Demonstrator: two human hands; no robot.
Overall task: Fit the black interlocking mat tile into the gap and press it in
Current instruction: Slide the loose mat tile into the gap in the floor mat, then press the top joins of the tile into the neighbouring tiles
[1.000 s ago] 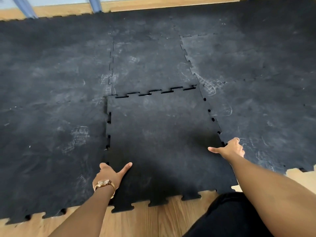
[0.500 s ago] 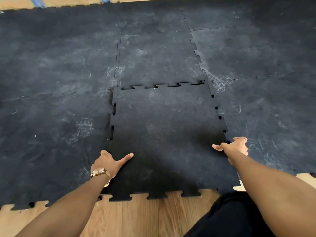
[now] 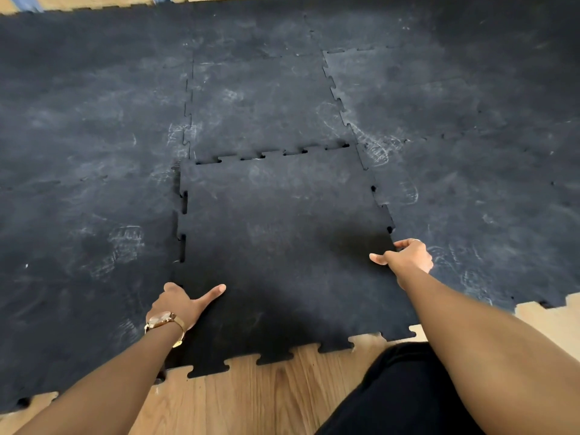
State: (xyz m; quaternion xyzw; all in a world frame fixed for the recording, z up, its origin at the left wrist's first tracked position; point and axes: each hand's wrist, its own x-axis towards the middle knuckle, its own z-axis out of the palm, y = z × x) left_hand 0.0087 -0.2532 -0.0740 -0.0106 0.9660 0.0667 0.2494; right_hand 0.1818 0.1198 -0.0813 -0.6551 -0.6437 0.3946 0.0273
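Observation:
The black interlocking mat tile point(image 3: 282, 246) lies in the gap between the laid mats, its toothed edges partly meshed. Small dark slits show along its far, left and right seams. My left hand point(image 3: 179, 301), with a gold watch on the wrist, grips the tile's left edge near the front, thumb stretched across its top. At the tile's right edge my right hand point(image 3: 408, 257) holds on with curled fingers and the thumb pointing inward.
Dusty black mats point(image 3: 94, 152) with pale footprints cover the floor on the left, far side and right point(image 3: 486, 199). Bare wooden floor point(image 3: 266, 394) shows at the front edge. My knee in black cloth point(image 3: 401, 394) is at the lower right.
Both hands keep their hold on the tile's side edges. The slits along the far seam have narrowed slightly. The camera has tilted a little further down.

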